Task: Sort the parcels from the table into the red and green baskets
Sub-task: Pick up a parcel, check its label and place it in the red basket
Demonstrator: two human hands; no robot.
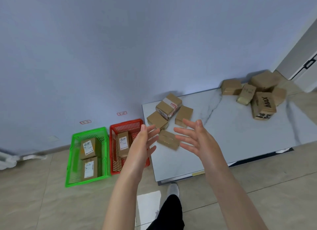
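Cardboard parcel (169,140) between spread hands (145,140) (195,140)

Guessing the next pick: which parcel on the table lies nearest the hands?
The plain brown parcel at the front of the left cluster, seen between the open left hand and right hand; the others sit farther back.

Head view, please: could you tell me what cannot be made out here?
Head view:
parcel labels in the green basket and red basket: print too small.
near corner of the red basket: behind the left forearm.
far parcel pile: blurred, count unclear.
wall tags: too small to read.
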